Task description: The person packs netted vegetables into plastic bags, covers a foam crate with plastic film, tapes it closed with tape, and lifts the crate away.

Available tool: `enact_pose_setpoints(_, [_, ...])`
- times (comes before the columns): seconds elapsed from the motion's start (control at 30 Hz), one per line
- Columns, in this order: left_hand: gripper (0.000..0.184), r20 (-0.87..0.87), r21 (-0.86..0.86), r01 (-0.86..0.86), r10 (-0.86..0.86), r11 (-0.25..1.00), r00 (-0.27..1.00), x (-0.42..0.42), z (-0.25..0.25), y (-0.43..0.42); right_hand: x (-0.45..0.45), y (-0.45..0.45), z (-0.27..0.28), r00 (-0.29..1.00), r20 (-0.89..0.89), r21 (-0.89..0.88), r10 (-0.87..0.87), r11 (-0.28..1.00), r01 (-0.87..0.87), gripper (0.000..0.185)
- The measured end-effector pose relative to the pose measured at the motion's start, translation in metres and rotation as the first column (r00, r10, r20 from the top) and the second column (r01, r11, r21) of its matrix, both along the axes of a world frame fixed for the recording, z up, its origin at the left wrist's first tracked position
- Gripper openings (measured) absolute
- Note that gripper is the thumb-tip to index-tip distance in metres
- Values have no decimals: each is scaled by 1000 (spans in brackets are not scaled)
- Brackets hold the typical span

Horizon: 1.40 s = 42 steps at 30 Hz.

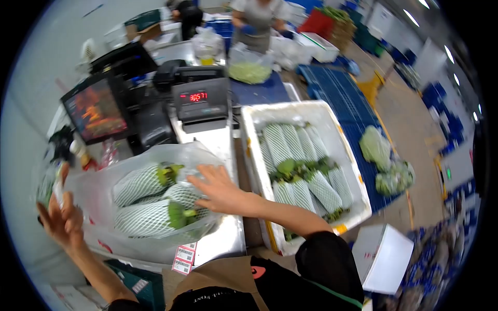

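A clear plastic bag point(98, 192) lies open on the metal counter. Inside it are several vegetables in white foam nets point(142, 220), their green caps showing; they look like eggplants. My right hand point(220, 192) is spread open at the bag's right side, its fingers against the plastic and close to the caps. At the bag's left edge my left hand point(65, 223) is raised with its fingers apart. A small whitish thing lies by its fingers, too blurred to name. Right of the counter, a white foam box point(340, 129) holds several more netted vegetables point(298, 142).
Behind the bag stand a scale display point(199, 101) with red digits and a monitor point(98, 109). Barcode labels point(184, 259) hang at the counter's front edge. Bagged greens point(394, 176) lie on a blue surface point(332, 98). A co-worker point(259, 23) stands beyond a bag of greens point(249, 70).
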<state>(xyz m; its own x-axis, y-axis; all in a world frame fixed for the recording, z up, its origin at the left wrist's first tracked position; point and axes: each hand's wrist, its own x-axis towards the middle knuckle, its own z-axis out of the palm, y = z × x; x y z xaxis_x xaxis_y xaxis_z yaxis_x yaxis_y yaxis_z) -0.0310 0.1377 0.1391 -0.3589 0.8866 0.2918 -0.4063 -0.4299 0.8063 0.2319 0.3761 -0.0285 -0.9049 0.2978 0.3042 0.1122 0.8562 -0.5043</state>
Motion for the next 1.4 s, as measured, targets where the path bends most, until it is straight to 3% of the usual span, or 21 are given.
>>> enact_pose_setpoints(0.07, [82,-17,-11,-6,5,1000,1000,-3,0,-2,-3,-13,4,978,-207,249,29,968,24,58])
enact_pose_setpoints(0.13, [82,-28,-16,-93,93,996,995,3,1,0,-6,-29,30,878,-419,183,231,969,-167,54])
enact_pose_setpoints(0.23, [78,-98,-15,-111,109,994,989,-2,2,-1,-19,-58,31,850,-461,157,255,966,-205,56])
enact_pose_setpoints(0.33, [79,-94,-20,-71,68,997,993,-11,4,-4,-25,-58,32,910,-347,121,225,973,-195,61])
enact_pose_setpoints(0.37, [79,-89,-16,-53,51,998,995,-11,4,-5,-30,-60,30,920,-345,189,187,974,-127,67])
enact_pose_setpoints(0.47, [80,-64,-25,-62,61,998,996,-11,5,-6,-41,-60,27,946,-240,188,219,966,-176,68])
enact_pose_setpoints(0.67, [80,-115,-24,-68,65,997,991,-19,4,-9,15,-10,66,861,-486,-278,151,907,-316,62])
enact_pose_setpoints(0.73, [79,-109,-12,-38,36,999,993,-21,-1,-12,61,24,76,823,-566,-298,42,921,-251,66])
enact_pose_setpoints(0.8, [78,-66,4,21,-20,1000,998,-22,-2,-14,112,56,69,888,-420,-599,-186,792,-117,78])
enact_pose_setpoints(0.87, [78,-87,-12,-13,12,1000,996,-29,-5,-18,156,76,62,809,-268,-831,-524,550,81,83])
enact_pose_setpoints(1.03, [77,-64,-25,-152,150,988,987,-22,-4,-12,230,157,-39,468,-213,-791,-858,433,432,77])
enact_pose_setpoints(1.1, [80,-45,-28,-251,250,968,967,-28,-8,-10,243,176,-79,358,-148,-840,-922,308,446,71])
enact_pose_setpoints(1.13, [80,-43,-25,-213,212,977,976,-25,-6,-6,248,185,-96,302,-110,-861,-947,242,448,68])
enact_pose_setpoints(1.23, [79,-61,-41,-140,138,989,989,-13,3,5,253,208,-136,271,-90,-608,-958,268,747,68])
enact_pose_setpoints(1.3, [80,-64,-41,-94,91,995,994,-9,4,7,230,208,-149,211,-23,-10,-977,211,977,70])
enact_pose_setpoints(1.33, [80,-64,-41,-69,66,997,996,-8,4,7,210,205,-149,168,-9,310,-986,157,938,71])
enact_pose_setpoints(1.4, [81,-78,-51,-99,95,994,992,-10,3,4,174,191,-154,483,-103,434,-869,398,808,77])
